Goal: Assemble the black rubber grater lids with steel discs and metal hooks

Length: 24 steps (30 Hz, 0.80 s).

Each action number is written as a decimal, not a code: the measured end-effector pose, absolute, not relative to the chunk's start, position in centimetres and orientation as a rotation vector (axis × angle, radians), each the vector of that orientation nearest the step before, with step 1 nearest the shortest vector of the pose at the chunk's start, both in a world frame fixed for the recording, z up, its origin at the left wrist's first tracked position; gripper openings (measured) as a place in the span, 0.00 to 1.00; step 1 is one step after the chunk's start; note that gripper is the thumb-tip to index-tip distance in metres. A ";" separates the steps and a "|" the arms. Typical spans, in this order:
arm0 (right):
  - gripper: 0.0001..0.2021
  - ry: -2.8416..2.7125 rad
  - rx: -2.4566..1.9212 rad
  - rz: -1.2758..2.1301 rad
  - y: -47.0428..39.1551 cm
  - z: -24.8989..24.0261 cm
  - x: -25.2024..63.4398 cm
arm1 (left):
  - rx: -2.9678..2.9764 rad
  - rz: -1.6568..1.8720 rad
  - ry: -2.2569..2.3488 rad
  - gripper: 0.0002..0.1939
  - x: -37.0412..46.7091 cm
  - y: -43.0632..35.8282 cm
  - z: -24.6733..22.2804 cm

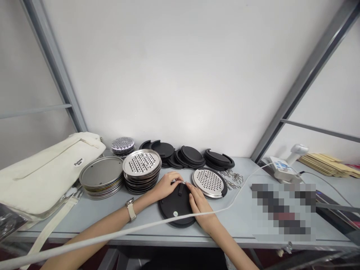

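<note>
A black round disc (174, 205), with a small pale round sticker and a short black tab near its far edge, lies on the table in front of me. At that far edge my left hand (171, 184) is closed, thumb and fingers pinched together on something small that I cannot make out. My right hand (200, 202) grips the disc's right side, its fingertips meeting the left ones at the far edge. Just right of the disc sits a perforated metal grater plate (208, 181) in a black holder. To the left stands a stack of metal grater plates (142, 163).
Plain metal discs (101, 171) are stacked at left beside a cream bag (53, 168). Black round holders (192, 155) line the wall. Metal hooks (233, 177) lie right of the grater plate. A white cable (140, 227) crosses before my arms. Yellowish envelopes (326, 164) lie far right.
</note>
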State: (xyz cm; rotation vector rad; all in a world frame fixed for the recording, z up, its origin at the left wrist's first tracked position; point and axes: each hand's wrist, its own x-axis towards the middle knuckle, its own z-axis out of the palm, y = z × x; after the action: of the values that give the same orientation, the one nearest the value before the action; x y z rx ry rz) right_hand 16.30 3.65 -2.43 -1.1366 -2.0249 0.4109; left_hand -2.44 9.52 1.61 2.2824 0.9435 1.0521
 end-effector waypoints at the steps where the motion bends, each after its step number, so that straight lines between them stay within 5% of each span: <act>1: 0.22 -2.027 -1.143 0.408 3.7 -2.5 16.3 | 2.283 1.056 0.945 0.08 -2.4 9.5 1.6; 24: 0.21 -2.047 -1.138 0.305 3.6 -1.7 16.0 | 2.290 1.030 0.957 0.09 -2.4 9.6 1.6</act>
State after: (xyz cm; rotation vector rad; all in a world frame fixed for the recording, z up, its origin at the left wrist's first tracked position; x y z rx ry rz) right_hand 16.03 3.58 -1.73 -1.1381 -2.0471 0.3046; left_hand -2.45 9.55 1.65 2.2900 0.9573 1.0302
